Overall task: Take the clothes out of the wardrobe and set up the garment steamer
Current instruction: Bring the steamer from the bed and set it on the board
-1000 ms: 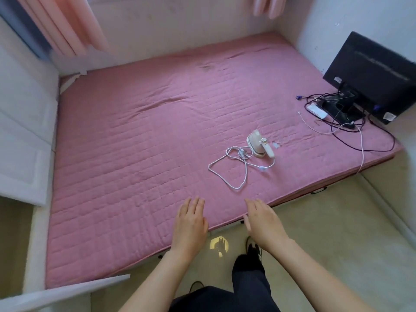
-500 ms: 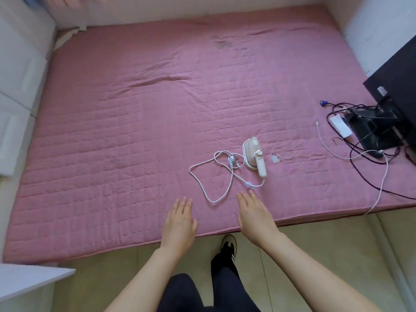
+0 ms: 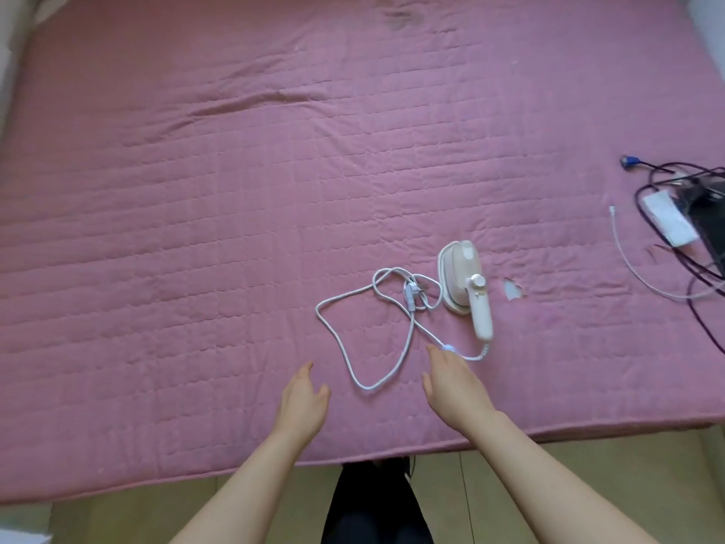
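Both hands are being held out over the near edge of a pink mattress [image 3: 196,229], palms down, fingers relaxed and nothing grasped. Right hand [image 3: 455,382] is being held just beside the white cord [image 3: 408,335], its fingertips close to the small inline knob on it; whether they are touching cannot be told. Left hand [image 3: 302,398] is being held left of the cord's near loop, apart from it. Beyond the right hand, the steamer [image 3: 465,286] is lying on its side on the mattress, handle pointing toward the person, its cord being left in loose loops to its left. A small scrap [image 3: 510,289] is lying just right of the steamer. Far right, dark cables [image 3: 667,245] and a white adapter [image 3: 669,221] are lying tangled, well apart from the steamer.
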`<state>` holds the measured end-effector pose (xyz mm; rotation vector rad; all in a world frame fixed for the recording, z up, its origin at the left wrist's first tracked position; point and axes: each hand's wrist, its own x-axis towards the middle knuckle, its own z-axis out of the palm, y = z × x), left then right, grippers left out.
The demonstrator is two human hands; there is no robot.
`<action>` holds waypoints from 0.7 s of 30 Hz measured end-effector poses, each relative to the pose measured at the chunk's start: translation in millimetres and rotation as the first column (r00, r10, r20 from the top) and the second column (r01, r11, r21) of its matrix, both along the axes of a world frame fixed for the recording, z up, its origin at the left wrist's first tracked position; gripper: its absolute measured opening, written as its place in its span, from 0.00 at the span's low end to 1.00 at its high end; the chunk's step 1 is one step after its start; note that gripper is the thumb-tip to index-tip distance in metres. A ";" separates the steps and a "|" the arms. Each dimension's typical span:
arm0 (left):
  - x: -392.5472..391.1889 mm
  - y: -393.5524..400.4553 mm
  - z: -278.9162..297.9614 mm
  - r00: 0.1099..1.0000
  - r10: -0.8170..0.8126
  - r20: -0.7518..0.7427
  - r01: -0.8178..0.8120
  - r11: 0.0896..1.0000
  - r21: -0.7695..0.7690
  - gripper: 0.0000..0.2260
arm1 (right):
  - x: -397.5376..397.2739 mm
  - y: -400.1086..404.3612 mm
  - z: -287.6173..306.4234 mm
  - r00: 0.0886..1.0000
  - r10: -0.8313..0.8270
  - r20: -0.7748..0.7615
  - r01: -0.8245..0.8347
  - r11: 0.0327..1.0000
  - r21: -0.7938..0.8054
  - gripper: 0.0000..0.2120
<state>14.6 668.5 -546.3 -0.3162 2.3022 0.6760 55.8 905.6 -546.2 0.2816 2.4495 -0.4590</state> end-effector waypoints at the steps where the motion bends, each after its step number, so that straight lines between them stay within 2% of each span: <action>1: -7.6 -0.1 -13.8 1.000 0.011 0.013 -0.012 1.000 0.003 0.26 | -8.4 2.4 -12.8 1.000 -0.020 0.004 0.020 1.000 0.004 0.22; 7: -60.0 1.6 -84.5 1.000 0.008 -0.010 -0.008 1.000 0.009 0.28 | -58.9 5.7 -81.8 0.992 -0.130 0.004 0.130 0.992 0.002 0.16; 13: -109.9 3.3 -135.2 0.989 0.110 -0.101 -0.109 0.994 0.019 0.29 | -81.4 -3.1 -133.9 0.971 -0.237 0.042 0.236 0.971 0.027 0.20; 17: -123.6 3.9 -158.2 0.992 0.096 -0.087 -0.095 0.995 0.019 0.27 | -87.8 -3.6 -149.6 0.959 -0.281 0.036 0.275 0.955 0.112 0.21; 21: -123.1 6.4 -166.8 0.989 0.074 -0.127 -0.068 0.997 0.047 0.20 | -90.9 -1.6 -153.4 0.950 -0.312 0.012 0.309 0.944 0.118 0.15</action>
